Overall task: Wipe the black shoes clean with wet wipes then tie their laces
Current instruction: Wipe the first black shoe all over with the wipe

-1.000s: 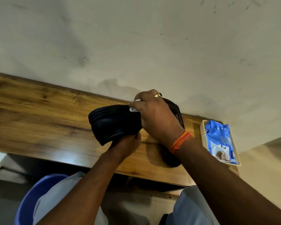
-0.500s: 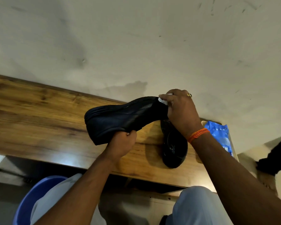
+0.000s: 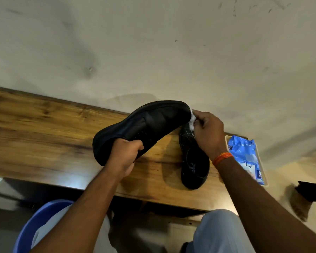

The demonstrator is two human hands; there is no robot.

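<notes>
**Wiping the toe end now**

Wooden shelf (image 3: 44, 128) runs along a scuffed pale wall (image 3: 153, 42). Since 0.5 s ago the wet wipe (image 3: 247, 119), pinched in the right hand (image 3: 207, 132), slid to the toe tip of the lifted black shoe (image 3: 144, 128), which the left hand (image 3: 125, 156) grips. The 2nd shoe (image 3: 194, 161) sits near the shelf's front edge, with the wipes pack (image 3: 244, 156) in its tray at the right end.

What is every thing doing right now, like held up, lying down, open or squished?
Held shoe: lifted off the table, tilted, gripped by the left hand.
Wipe: crumpled, pinched by the right hand against the held shoe's end.
Other shoe: resting on the table, opening up.
Wipes pack: lying in a tray; open or sealed is unclear.
</notes>
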